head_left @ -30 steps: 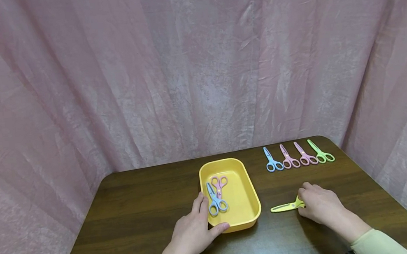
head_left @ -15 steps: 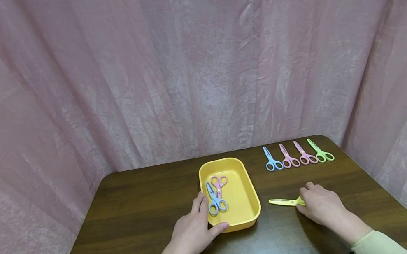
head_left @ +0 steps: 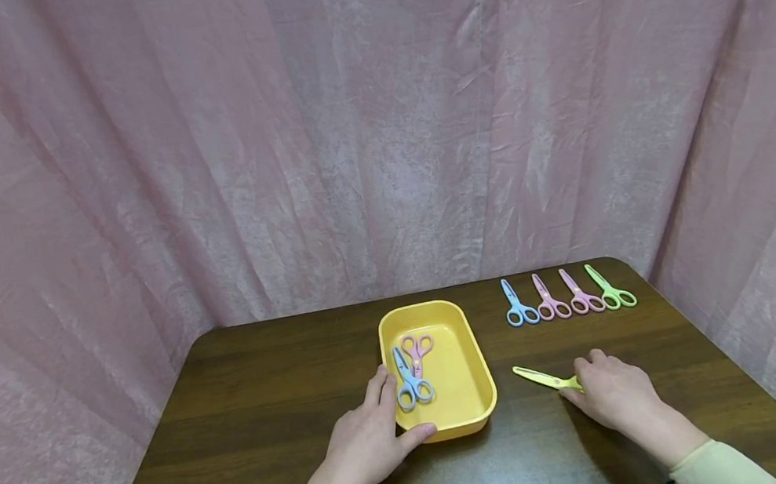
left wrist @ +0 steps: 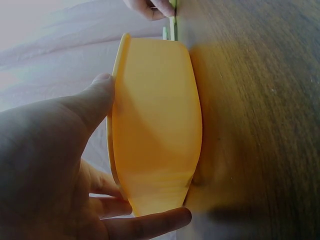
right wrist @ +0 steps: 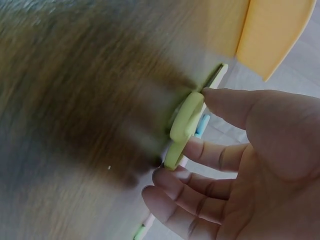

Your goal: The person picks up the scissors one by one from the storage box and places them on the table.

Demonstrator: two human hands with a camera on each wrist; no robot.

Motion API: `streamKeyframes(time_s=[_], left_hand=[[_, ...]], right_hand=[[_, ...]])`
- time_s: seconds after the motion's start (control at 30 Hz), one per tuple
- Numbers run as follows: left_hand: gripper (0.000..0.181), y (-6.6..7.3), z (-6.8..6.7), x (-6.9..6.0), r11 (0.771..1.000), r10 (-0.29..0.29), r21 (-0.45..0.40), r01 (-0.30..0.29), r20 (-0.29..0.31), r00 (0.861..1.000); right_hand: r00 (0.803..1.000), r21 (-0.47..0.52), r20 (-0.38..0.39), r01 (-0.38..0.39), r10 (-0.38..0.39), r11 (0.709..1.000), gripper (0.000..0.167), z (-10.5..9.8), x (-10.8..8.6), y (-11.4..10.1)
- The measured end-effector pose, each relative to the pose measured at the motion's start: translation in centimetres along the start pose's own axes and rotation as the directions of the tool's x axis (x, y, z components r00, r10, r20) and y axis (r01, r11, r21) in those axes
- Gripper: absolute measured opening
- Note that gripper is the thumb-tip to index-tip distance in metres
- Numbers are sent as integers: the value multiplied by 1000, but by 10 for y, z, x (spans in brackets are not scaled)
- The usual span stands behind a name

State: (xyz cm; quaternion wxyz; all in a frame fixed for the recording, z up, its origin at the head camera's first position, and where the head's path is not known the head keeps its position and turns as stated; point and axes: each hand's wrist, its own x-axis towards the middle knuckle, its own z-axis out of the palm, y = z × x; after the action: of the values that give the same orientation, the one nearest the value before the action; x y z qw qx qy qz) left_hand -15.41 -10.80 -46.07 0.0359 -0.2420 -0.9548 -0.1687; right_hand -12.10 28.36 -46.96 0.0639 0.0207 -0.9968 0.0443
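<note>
My left hand [head_left: 366, 441] rests at the near left corner of a yellow plastic tray [head_left: 484, 382], thumb on the near rim and fairly straight fingers spread along the left side. The left wrist view shows the tray wall [left wrist: 155, 110] between thumb and fingers. Inside the tray lie blue scissors [head_left: 411, 381], partly over pink scissors [head_left: 417, 349]. To the right, my right hand [head_left: 620, 391] pinches the handle end of yellow scissors [head_left: 544, 377], blades pointing left and away. In the right wrist view, thumb and index finger touch the scissors' handle [right wrist: 187, 117] low over the table.
A row of scissors lies at the table's far right: blue scissors [head_left: 519, 307], two pink scissors [head_left: 551, 304] [head_left: 581, 296] and green scissors [head_left: 613, 293]. The brown wooden table [head_left: 275, 388] backs onto a pink curtain [head_left: 348, 136].
The yellow scissors have turned in my right hand, their tip swinging away from me. The right hand has shifted slightly; the left hand and tray stay put.
</note>
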Motion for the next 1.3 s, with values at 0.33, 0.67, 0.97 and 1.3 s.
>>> streamKeyframes(time_s=[0.33,0.67,0.97,1.3], left_hand=[[102,0,0,0,1000,2,-2,-2,-3,1000],[103,-1,1,1,1000,-3,0,3,6,1000],[103,-1,2,1,1000,-7,-8,7,13,1000],[103,0,2,1,1000,-6,-7,6,7,1000]], right_hand=[[999,23,44,0,-1,1000,47,0,-4,-1],[999,81,36,-3,0,997,42,-3,-13,-5],[999,101,-6,39,-39,994,39,-1,-21,-9],[964,40,-136,238,-230,971,44,-4,-35,-23]])
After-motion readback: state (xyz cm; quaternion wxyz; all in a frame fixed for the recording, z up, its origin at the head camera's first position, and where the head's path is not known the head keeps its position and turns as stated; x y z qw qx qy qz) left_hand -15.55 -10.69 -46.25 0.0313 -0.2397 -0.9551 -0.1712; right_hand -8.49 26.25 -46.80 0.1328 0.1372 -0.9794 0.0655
